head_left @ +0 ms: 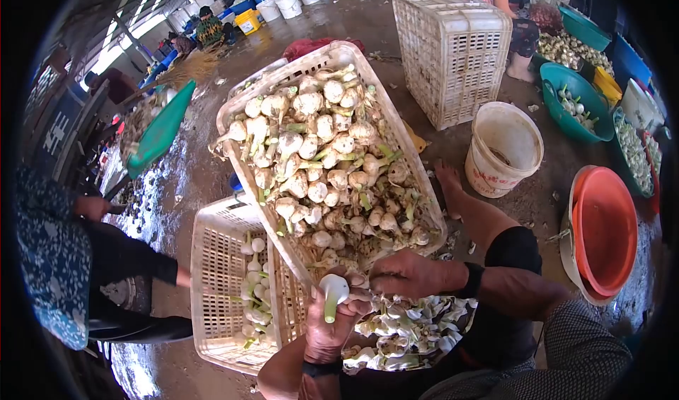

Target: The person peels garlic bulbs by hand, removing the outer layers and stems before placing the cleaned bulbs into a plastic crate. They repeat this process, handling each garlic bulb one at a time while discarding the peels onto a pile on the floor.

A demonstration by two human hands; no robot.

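My left hand (327, 335) is wrapped round a white garlic bulb (335, 287) whose cut green stem points down toward me. Just to its right, my right hand (410, 273) is closed, its fingertips close to the bulb; what they hold, if anything, is hidden. Beyond both hands, a tilted plastic crate (225, 120) is heaped with soil-stained garlic bulbs (332, 163) with short stems. Below my hands lies a pile of peeled-off garlic skins (407, 329). Cleaner white bulbs (256, 287) rest in a second crate (212, 258) at the left.
To the right stand a dirty white bucket (505, 145), a red basin (605, 230) and a green basin (576, 106) with garlic. An upright stack of crates (456, 53) is behind. At left, a person in a patterned top (53, 258) stands near a green scoop-like tray (161, 128).
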